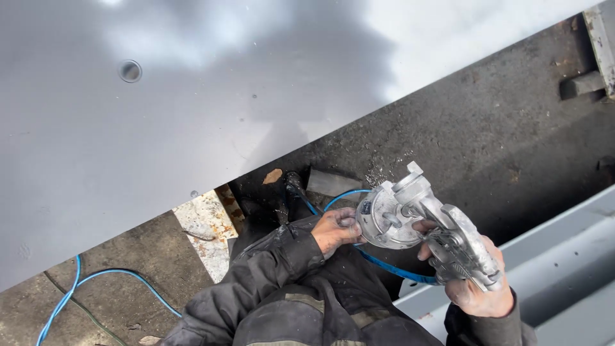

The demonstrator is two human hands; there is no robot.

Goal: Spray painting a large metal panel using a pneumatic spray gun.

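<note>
A silvery pneumatic grinder (pixel 435 224) sits in mid-air in front of the person's lap, low and right of centre in the head view, tilted so its round disc guard (pixel 384 221) faces left and its body runs down to the right. The right hand (pixel 477 285) is wrapped around the tool's rear body and lever, fingers closed firmly on it. The left hand (pixel 336 229) reaches in from the left, its fingers curled and pinched narrow at the edge of the disc guard, touching it. Both hands are dark with grime, and both dark jacket sleeves (pixel 282 256) are smeared too.

A blue air hose (pixel 391 269) passes under the tool, loops up behind the guard, and shows again lying on the concrete floor (pixel 147 250) at lower left. Just behind the left hand a black boot (pixel 291 189) stands on the dark, gritty floor, near a small brown scrap (pixel 273 175) and a rusty, flaked white plate (pixel 208 221).

A large smooth grey metal sheet (pixel 160 128) fills the upper left, its straight edge cutting diagonally across and hiding the ground beyond; a small round hole (pixel 130 70) shows in it. A grey painted steel beam (pixel 557 263) runs along the lower right, close beside the right hand.
</note>
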